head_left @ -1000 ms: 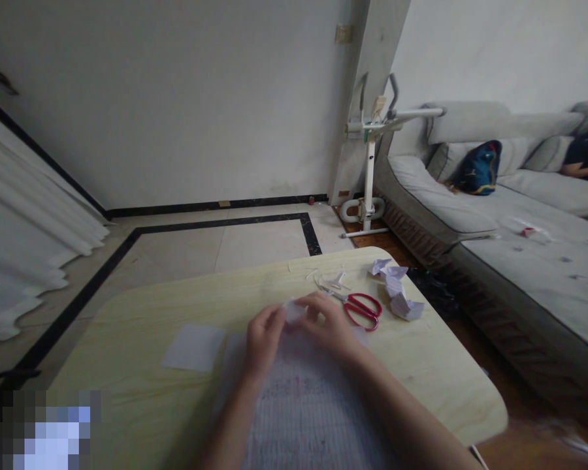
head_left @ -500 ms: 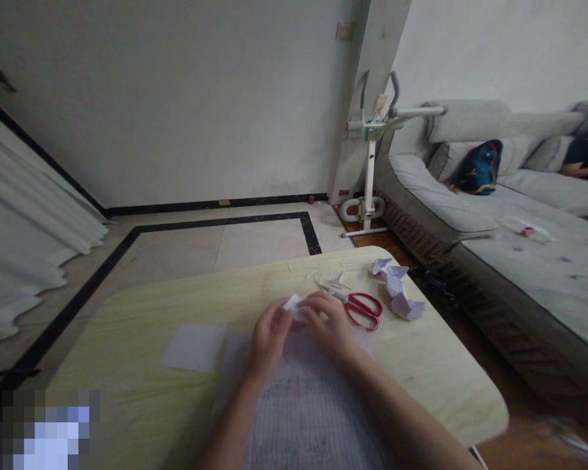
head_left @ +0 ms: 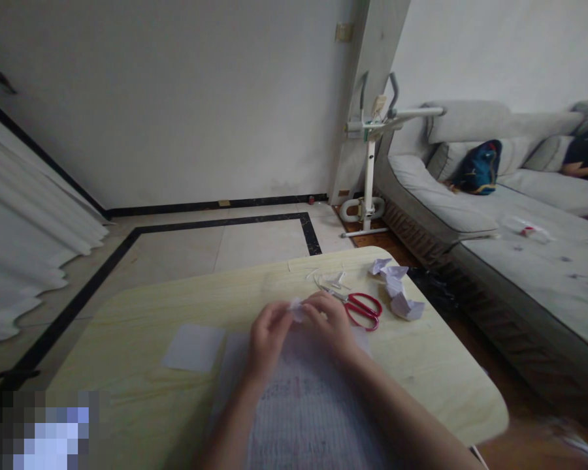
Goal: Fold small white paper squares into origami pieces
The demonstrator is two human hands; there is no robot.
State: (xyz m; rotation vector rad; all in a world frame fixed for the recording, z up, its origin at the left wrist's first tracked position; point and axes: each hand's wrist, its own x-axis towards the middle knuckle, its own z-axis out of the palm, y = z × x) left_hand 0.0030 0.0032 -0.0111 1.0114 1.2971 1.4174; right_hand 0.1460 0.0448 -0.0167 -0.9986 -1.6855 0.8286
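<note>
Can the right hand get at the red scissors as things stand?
Probably yes: the scissors lie just right of the right hand, nothing between. But it and the left hand pinch a small paper piece, so it would need to let go first.

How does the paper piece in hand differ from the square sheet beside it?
The paper piece is small and creased; the square sheet is larger and flat. The paper piece is pinched between left hand and right hand; the square sheet lies untouched on the table. Both look white.
</note>
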